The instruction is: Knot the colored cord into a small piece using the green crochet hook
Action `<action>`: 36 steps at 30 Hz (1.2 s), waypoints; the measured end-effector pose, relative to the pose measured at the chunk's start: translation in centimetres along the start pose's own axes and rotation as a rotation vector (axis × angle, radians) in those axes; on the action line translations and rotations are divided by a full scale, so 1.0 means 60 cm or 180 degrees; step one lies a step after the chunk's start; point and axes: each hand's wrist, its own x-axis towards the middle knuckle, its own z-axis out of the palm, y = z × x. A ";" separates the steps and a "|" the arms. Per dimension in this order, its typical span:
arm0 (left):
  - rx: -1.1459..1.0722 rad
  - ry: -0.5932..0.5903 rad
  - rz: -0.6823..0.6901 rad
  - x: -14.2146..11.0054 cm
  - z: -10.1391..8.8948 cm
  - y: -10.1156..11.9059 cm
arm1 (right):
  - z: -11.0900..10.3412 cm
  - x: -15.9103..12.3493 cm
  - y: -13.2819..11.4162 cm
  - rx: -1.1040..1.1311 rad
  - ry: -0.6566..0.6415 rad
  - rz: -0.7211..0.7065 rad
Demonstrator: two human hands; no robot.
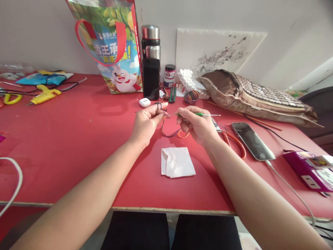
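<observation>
My left hand (146, 122) is raised over the red table (65, 139), fingers pinched on a multicoloured yarn strand (169, 133) that wraps round my index finger and hangs in a loop below. My right hand (196, 125) is closed round a green-handled crochet hook (200, 114), its metal tip pointing left towards my left fingertips and its shaft sticking out to the right. The two hands are a few centimetres apart. A ball of the same multicoloured yarn (191, 97) lies behind them.
A folded white tissue (177, 161) lies in front. Orange-handled scissors (231, 140), a phone (252, 140) on a cable and a purple box (309, 170) are right. A printed bag (114, 48), thermos (151, 62), earbud case (144, 102), brown pouch (255, 95) stand behind; a yellow glue gun (45, 94) far left.
</observation>
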 end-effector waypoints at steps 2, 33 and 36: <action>0.0049 -0.0058 0.0008 -0.002 0.001 -0.001 | 0.001 0.000 0.001 -0.0027 0.0000 0.0047; -0.0309 -0.0341 -0.0101 0.004 -0.006 0.006 | -0.001 0.006 -0.005 0.0157 -0.0009 0.0258; -0.0484 -0.0412 -0.0149 0.002 -0.004 0.008 | 0.002 0.004 -0.005 0.0339 -0.0072 0.0420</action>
